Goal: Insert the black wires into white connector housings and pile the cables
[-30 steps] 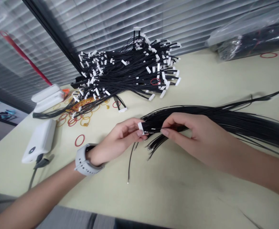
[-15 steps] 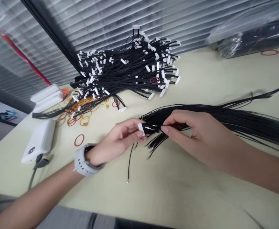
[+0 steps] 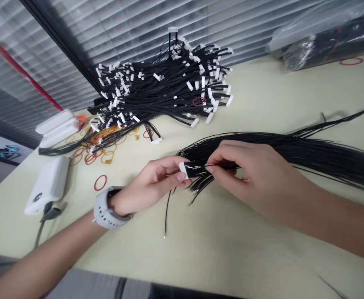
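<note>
so the white connector (image 3: 183, 170) is partway wired, by the look of it. it's up over the counter (image 3: 250, 253), in front of the big pile of black cable harnesses (image 3: 157, 93). left hand (image 3: 157, 180) has it pinched between thumb and fingers; right hand (image 3: 244, 170), just beside, is pinching a thin black wire (image 3: 222, 166). a packed black row already runs up to the housing, but bright flecks show beside it, maybe terminals not fully seated. can't tell how many slots are left. loose wire ends (image 3: 197, 185) with metal tips poke out below, so there's probably more to do.

looks-wise: a small, slim white block, tilted a bit, wires leaving its right side. the loose black wire bundle (image 3: 331, 160) trails off right.
</note>
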`<control>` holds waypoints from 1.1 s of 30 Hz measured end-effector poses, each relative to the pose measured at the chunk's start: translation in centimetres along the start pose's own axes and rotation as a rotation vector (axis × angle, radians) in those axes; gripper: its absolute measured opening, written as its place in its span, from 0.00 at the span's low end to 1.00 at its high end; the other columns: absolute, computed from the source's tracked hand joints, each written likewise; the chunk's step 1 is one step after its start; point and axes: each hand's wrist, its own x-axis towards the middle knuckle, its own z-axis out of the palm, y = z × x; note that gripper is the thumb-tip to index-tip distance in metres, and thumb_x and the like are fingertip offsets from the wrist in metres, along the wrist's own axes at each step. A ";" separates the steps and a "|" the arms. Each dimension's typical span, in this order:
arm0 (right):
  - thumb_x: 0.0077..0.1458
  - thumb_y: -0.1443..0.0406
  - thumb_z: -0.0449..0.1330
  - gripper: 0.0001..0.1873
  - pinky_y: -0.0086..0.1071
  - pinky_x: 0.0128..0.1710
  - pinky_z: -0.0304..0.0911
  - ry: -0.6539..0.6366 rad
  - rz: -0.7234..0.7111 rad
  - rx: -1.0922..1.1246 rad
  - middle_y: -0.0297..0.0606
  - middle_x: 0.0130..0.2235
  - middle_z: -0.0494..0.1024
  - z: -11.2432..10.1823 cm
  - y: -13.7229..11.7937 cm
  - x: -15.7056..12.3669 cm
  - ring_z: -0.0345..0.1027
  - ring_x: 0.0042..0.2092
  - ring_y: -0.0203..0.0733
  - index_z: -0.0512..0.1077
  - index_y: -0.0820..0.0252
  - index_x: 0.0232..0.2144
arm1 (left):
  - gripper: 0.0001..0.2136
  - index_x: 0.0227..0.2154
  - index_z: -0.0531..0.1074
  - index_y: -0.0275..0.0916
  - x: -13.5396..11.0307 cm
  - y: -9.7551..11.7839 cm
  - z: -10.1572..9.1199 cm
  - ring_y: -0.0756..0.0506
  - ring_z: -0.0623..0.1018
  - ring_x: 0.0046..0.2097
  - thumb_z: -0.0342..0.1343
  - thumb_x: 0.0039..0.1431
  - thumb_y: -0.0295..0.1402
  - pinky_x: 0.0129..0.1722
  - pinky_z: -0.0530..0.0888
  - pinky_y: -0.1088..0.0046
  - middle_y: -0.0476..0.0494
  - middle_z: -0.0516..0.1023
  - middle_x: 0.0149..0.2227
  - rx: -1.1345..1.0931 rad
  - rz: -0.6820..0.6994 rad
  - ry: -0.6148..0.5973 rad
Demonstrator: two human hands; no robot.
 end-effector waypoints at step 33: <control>0.53 0.68 0.52 0.07 0.27 0.25 0.50 -0.013 -0.125 -0.038 0.32 0.28 0.70 0.2 0.6 0.1 0.59 0.25 0.30 0.69 0.61 0.26 | 0.07 0.38 0.71 0.33 0.0 0.0 -0.2 0.52 0.73 0.34 0.51 0.57 0.22 0.37 0.73 0.77 0.46 0.74 0.31 0.024 -0.028 -0.040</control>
